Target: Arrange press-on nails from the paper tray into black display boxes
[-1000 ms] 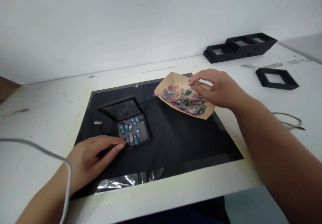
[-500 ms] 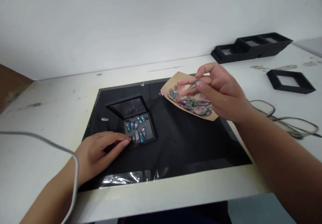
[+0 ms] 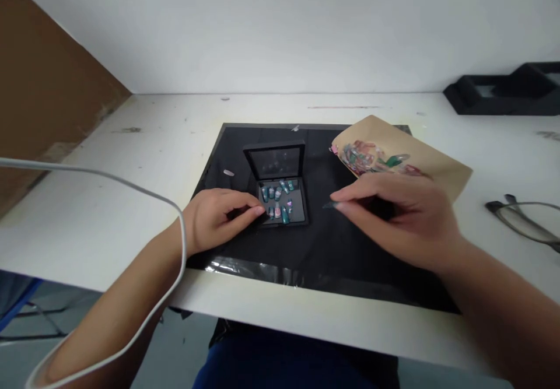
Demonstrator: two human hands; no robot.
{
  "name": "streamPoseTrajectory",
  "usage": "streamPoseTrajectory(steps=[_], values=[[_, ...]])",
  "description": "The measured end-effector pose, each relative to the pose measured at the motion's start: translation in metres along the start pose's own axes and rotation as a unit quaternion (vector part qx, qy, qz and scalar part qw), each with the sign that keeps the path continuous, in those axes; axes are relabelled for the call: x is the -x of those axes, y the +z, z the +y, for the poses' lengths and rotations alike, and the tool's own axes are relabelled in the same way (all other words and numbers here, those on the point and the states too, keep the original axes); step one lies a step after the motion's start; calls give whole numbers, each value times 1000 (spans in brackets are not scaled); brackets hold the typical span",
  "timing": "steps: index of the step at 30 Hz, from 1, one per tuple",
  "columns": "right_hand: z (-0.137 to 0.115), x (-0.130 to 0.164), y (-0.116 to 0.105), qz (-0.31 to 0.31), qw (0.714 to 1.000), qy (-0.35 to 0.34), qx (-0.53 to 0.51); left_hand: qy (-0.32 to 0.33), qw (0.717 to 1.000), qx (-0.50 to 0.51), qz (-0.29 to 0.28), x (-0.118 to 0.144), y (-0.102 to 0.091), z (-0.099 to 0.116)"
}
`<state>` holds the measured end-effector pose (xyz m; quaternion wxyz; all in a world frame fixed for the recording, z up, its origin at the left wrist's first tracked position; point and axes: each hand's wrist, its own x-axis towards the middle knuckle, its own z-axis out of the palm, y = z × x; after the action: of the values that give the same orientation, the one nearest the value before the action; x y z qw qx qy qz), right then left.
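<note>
A small black case (image 3: 305, 207) stands with its lid raised on the black mat. Inside, several decorated press-on nails (image 3: 286, 215), mostly teal with some pink, lie in two rows. My left hand (image 3: 219, 217) has thumb and index finger pinched at the case's left front edge. Between the thumb and index finger of my right hand (image 3: 402, 217) is a dark green press-on nail (image 3: 329, 205), held above the mat right of the case. Behind that hand, a tan paper sheet (image 3: 441, 164) carries a pile of loose nails (image 3: 359, 156), partly hidden by my fingers.
One pale nail (image 3: 228, 172) lies on the black mat (image 3: 336, 260) left of the case. Glasses (image 3: 525, 220) rest on the white table at right, and black frame-like boxes (image 3: 503, 94) stand at the back right. A grey cable (image 3: 131, 188) crosses my left forearm.
My right hand has come down and left from above the nail pile, bringing the green nail toward the case. My left hand stays at the case. The view has turned left.
</note>
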<state>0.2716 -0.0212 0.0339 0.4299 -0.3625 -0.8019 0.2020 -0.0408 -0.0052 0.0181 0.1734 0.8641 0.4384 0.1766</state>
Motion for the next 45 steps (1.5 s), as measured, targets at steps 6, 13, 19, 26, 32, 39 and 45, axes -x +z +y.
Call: streamPoseTrajectory(steps=[6, 13, 19, 26, 32, 39, 45], values=[[3, 0, 36, -55, 976, -98, 185, 23, 1000, -8, -10, -1, -2, 2], [14, -1, 43, -70, 975, -82, 194, 39, 999, -4, -29, -1, -3, 0], [12, -1, 41, -61, 978, -77, 184, 38, 999, -1, -24, -1, -3, -2], [14, 2, 43, -55, 963, -121, 233, 50, 999, -3, -21, 0, -4, 1], [13, 2, 46, -92, 954, -124, 256, 155, 988, 21, 19, -2, 0, 14], [12, 1, 48, -94, 966, -96, 222, 168, 986, 8, -6, -4, 7, 15], [13, -3, 46, -134, 983, -43, 114, 158, 987, 23, -32, -5, 6, 16]])
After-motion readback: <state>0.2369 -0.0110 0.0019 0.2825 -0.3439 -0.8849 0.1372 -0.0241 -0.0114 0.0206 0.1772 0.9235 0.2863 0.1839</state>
